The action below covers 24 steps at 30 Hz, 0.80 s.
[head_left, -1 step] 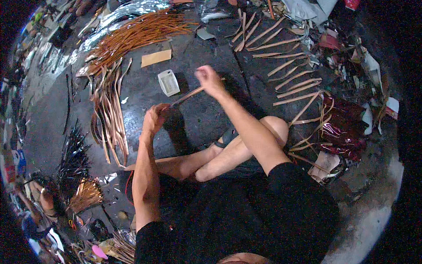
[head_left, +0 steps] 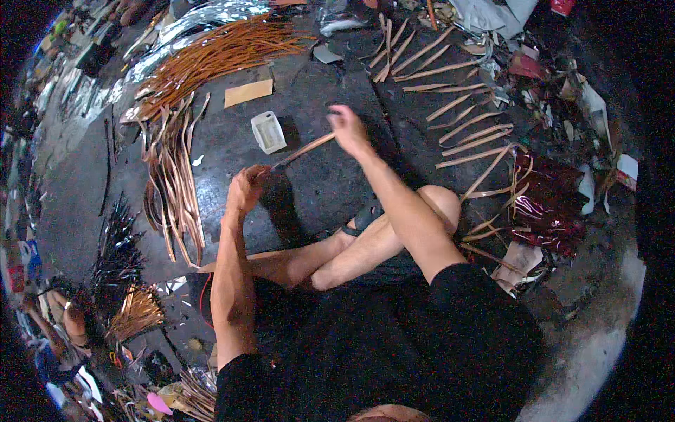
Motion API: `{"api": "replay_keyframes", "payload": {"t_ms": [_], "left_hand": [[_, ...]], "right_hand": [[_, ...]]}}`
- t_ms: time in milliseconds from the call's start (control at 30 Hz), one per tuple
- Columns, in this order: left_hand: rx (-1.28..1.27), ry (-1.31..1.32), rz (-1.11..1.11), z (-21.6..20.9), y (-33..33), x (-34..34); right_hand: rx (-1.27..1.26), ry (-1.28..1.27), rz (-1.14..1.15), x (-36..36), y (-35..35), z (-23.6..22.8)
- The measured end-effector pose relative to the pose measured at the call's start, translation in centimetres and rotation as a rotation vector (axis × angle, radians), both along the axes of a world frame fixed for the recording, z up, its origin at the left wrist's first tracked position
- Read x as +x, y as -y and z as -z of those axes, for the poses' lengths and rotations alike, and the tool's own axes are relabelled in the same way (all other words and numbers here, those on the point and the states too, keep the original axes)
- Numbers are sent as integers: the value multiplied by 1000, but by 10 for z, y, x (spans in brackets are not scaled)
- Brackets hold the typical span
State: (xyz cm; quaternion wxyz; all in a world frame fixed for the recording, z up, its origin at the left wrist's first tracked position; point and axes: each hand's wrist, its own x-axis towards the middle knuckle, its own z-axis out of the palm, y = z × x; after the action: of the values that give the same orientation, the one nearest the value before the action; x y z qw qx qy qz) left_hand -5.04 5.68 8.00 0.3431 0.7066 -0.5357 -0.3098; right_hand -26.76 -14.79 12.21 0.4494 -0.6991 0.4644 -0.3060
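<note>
A thin tan strip runs between my two hands, slanting up to the right above the dark floor. My left hand is closed around its lower end, where a short dark, greyish section shows beside the fingers. At the upper end my right hand is closed on the strip, with its fingertips somewhat blurred. Just beyond the strip stands a small white plastic tub. To the left of my left hand lies a bundle of long, shiny tan strips.
A large heap of orange-brown strands lies at the far left, near a tan rectangular piece. Folded tan strips are spread in a row at right, beside dark red sheeting. Black strands lie at left. My crossed legs are close by.
My right hand has moved a little to the right, away from my left hand. More of the strip shows between them. My left hand has barely moved.
</note>
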Motion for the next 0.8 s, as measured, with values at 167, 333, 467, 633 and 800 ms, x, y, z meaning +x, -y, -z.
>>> {"api": "replay_keyframes", "payload": {"t_ms": [167,333,467,633,800], "left_hand": [[-29,11,10,4,1,3],[6,80,9,9,1,13],[53,85,79,12,2,24],[110,46,25,13,6,19],[57,46,13,10,14,4]], "right_hand": [[454,-255,62,-75,-2,4],[309,-515,-150,-46,-22,18],[-117,-698,-515,14,-84,33],[-285,-301,-362,55,-87,13],[-596,-518,-305,74,-50,-8]]}}
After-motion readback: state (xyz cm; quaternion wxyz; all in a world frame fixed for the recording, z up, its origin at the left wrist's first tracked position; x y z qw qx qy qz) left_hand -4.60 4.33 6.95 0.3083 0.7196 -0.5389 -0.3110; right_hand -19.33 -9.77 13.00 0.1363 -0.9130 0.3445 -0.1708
